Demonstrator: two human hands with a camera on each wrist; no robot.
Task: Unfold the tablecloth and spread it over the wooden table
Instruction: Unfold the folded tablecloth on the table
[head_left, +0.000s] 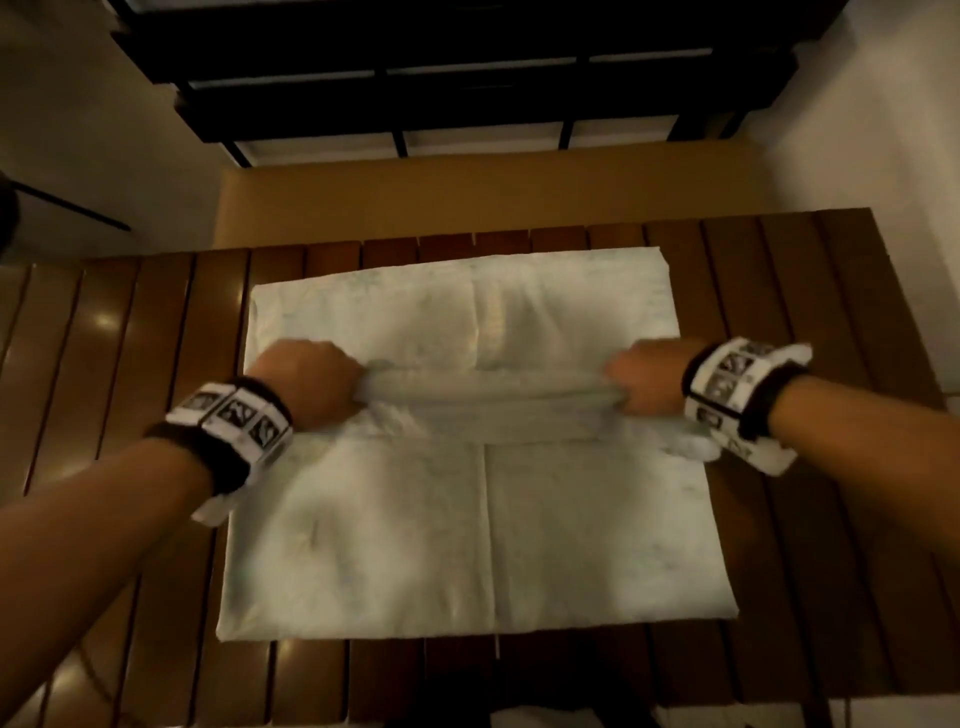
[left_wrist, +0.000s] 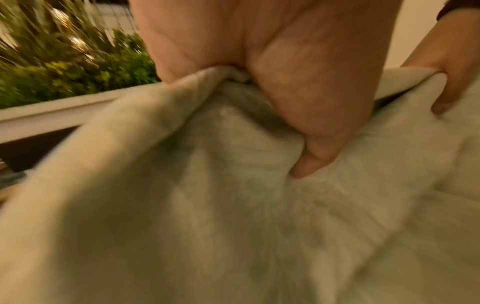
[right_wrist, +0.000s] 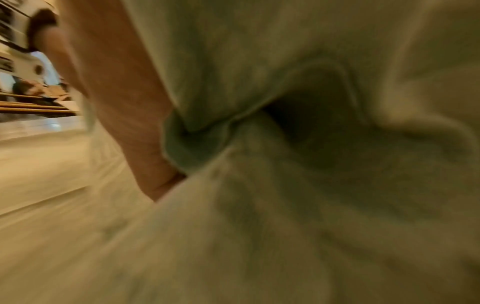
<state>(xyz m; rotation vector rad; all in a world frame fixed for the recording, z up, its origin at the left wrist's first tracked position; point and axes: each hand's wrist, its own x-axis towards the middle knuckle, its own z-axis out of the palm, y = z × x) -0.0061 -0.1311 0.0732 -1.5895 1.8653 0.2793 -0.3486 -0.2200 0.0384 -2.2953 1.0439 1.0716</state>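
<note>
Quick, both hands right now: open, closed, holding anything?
Left hand: closed, gripping a raised fold of the tablecloth.
Right hand: closed, gripping the same fold at its other end.

You are looking at a pale tablecloth (head_left: 395, 530) lying partly folded on the slatted wooden table (head_left: 810, 519), a centre crease running toward you and its middle layers bunching up in a raised ridge across its width.
</note>
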